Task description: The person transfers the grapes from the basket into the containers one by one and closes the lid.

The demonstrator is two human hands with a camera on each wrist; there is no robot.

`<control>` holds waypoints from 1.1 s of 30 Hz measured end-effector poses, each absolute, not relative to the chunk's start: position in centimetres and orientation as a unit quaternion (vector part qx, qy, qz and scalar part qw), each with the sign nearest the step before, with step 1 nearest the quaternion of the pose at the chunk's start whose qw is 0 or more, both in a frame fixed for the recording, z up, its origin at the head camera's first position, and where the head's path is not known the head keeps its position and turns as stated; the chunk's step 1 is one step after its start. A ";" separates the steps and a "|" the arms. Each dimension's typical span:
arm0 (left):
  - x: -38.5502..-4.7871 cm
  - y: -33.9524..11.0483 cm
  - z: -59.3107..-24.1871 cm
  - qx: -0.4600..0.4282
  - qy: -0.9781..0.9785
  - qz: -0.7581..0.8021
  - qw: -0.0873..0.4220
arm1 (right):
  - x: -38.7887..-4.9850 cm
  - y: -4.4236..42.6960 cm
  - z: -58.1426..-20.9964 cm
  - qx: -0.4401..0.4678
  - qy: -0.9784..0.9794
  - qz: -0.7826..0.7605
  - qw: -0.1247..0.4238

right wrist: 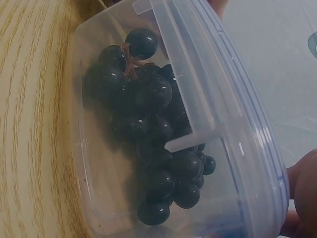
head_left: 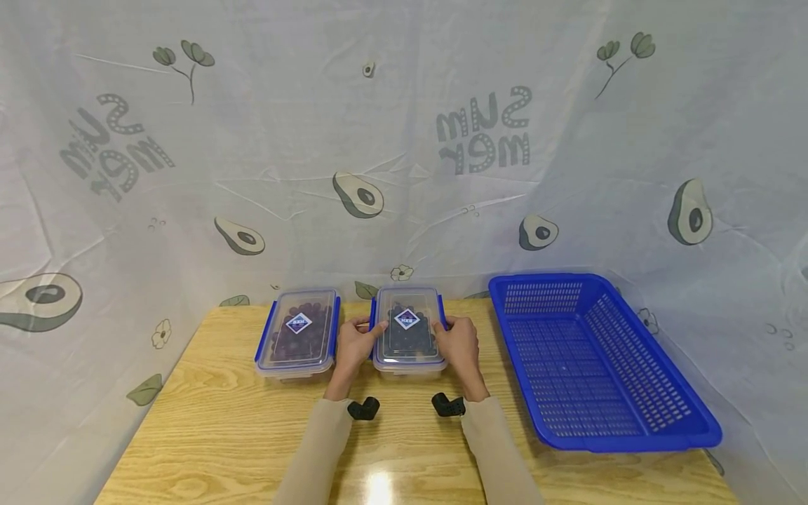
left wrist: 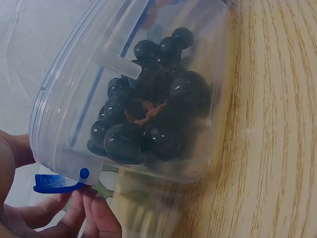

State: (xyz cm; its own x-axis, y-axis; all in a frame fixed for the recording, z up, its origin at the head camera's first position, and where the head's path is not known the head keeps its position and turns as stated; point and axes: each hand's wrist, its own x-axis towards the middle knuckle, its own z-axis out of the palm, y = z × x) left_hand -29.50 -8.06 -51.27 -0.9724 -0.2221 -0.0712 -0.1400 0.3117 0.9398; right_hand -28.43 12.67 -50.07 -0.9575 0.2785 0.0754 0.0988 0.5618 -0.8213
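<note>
A clear plastic food container (head_left: 409,354) with blue side latches stands on the table, a diamond-shaped label on its lid. Dark grapes (left wrist: 163,109) with a brownish stem show through its wall. My left hand (head_left: 355,344) grips its left side, thumb on the lid edge. In the left wrist view, those fingers (left wrist: 101,215) are at a blue latch (left wrist: 57,183) that sticks out from the wall. On the right side my right hand (head_left: 459,341) holds the container, thumb on the lid; its fingers are mostly hidden in the right wrist view.
A second lidded container (head_left: 301,351) with reddish-purple grapes stands to the left, close to my left hand. On the right lies a large blue plastic basket (head_left: 555,358). A patterned curtain (head_left: 404,140) hangs behind the wooden table (head_left: 404,456).
</note>
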 end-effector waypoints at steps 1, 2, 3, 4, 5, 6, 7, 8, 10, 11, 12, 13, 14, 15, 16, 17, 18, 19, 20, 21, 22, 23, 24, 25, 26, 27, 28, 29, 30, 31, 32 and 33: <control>-29.5 -8.0 -51.3 0.113 -0.808 -0.577 0.036 | -28.4 12.7 -50.1 -0.108 -0.878 0.456 0.098; -29.5 -8.0 -51.3 0.114 -0.809 -0.576 0.038 | -28.4 12.7 -50.1 -0.109 -0.878 0.457 0.097; -29.5 -8.0 -51.3 0.115 -0.809 -0.575 0.039 | -28.4 12.7 -50.1 -0.109 -0.878 0.456 0.097; -29.5 -7.9 -51.4 0.115 -0.809 -0.575 0.039 | -28.4 12.7 -50.2 -0.108 -0.878 0.455 0.097; -29.5 -7.9 -51.4 0.115 -0.809 -0.574 0.040 | -28.4 12.7 -50.2 -0.107 -0.879 0.455 0.097; -29.4 -7.9 -51.5 0.116 -0.810 -0.574 0.041 | -28.4 12.8 -50.2 -0.106 -0.879 0.455 0.096; -29.5 -7.9 -51.6 0.118 -0.811 -0.572 0.042 | -28.4 12.8 -50.3 -0.106 -0.878 0.456 0.095; -29.5 -7.9 -51.7 0.118 -0.812 -0.571 0.042 | -28.3 12.8 -50.3 -0.107 -0.878 0.456 0.094; -29.4 -7.9 -51.7 0.119 -0.813 -0.568 0.045 | -28.3 12.8 -50.4 -0.109 -0.877 0.459 0.091; -29.4 -7.9 -51.8 0.120 -0.815 -0.565 0.048 | -28.3 12.8 -50.4 -0.110 -0.877 0.459 0.090; -29.4 -7.8 -51.8 0.120 -0.817 -0.562 0.050 | -28.3 12.7 -50.5 -0.111 -0.877 0.459 0.089; -29.4 -7.8 -51.7 0.119 -0.819 -0.559 0.053 | -28.4 12.7 -50.5 -0.112 -0.877 0.460 0.088; -29.4 -7.8 -51.6 0.117 -0.821 -0.557 0.057 | -28.4 12.7 -50.5 -0.112 -0.877 0.459 0.090; -29.4 -7.7 -51.5 0.114 -0.824 -0.551 0.061 | -28.4 12.7 -50.4 -0.113 -0.877 0.459 0.091; -29.4 -7.6 -51.4 0.111 -0.828 -0.545 0.065 | -28.4 12.7 -50.4 -0.112 -0.876 0.459 0.092; -29.5 -7.6 -51.2 0.108 -0.832 -0.539 0.069 | -28.4 12.7 -50.4 -0.113 -0.876 0.459 0.093; -29.5 -7.5 -51.0 0.105 -0.837 -0.532 0.073 | -28.4 12.6 -50.3 -0.113 -0.876 0.459 0.094; -29.5 -7.5 -50.8 0.103 -0.843 -0.522 0.078 | -28.4 12.6 -50.2 -0.114 -0.876 0.459 0.095; -29.5 -7.4 -50.7 0.101 -0.849 -0.513 0.081 | -28.4 12.6 -50.2 -0.115 -0.876 0.459 0.095; -29.5 -7.3 -50.5 0.101 -0.854 -0.503 0.082 | -28.4 12.6 -50.2 -0.116 -0.876 0.459 0.095; -29.5 -7.3 -50.2 0.100 -0.859 -0.495 0.084 | -28.4 12.6 -50.1 -0.116 -0.875 0.460 0.095; -29.5 -7.2 -50.0 0.098 -0.864 -0.487 0.086 | -28.4 12.6 -50.1 -0.117 -0.875 0.461 0.095; -29.5 -7.2 -49.8 0.098 -0.868 -0.478 0.087 | -28.4 12.6 -50.1 -0.115 -0.874 0.462 0.096; -29.4 -7.1 -49.6 0.097 -0.872 -0.471 0.087 | -28.4 12.5 -50.1 -0.114 -0.873 0.464 0.097; -29.4 -7.1 -49.5 0.098 -0.875 -0.467 0.085 | -28.4 12.5 -50.2 -0.113 -0.873 0.465 0.098; -29.4 -7.1 -49.4 0.098 -0.877 -0.462 0.085 | -28.4 12.5 -50.2 -0.112 -0.873 0.465 0.099; -29.4 -7.0 -49.3 0.100 -0.879 -0.459 0.084 | -28.4 12.5 -50.2 -0.112 -0.872 0.466 0.099; -29.5 -7.0 -49.3 0.101 -0.880 -0.457 0.083 | -28.4 12.5 -50.2 -0.112 -0.872 0.466 0.100; -29.5 -7.0 -49.3 0.103 -0.881 -0.455 0.083 | -28.4 12.5 -50.3 -0.113 -0.872 0.466 0.101; -29.6 -7.0 -49.4 0.105 -0.881 -0.455 0.081 | -28.4 12.5 -50.3 -0.114 -0.871 0.466 0.101; -29.6 -7.0 -49.5 0.106 -0.881 -0.455 0.079 | -28.4 12.6 -50.3 -0.115 -0.871 0.466 0.101; -29.6 -6.9 -49.5 0.105 -0.881 -0.455 0.078 | -28.4 12.6 -50.4 -0.117 -0.870 0.467 0.102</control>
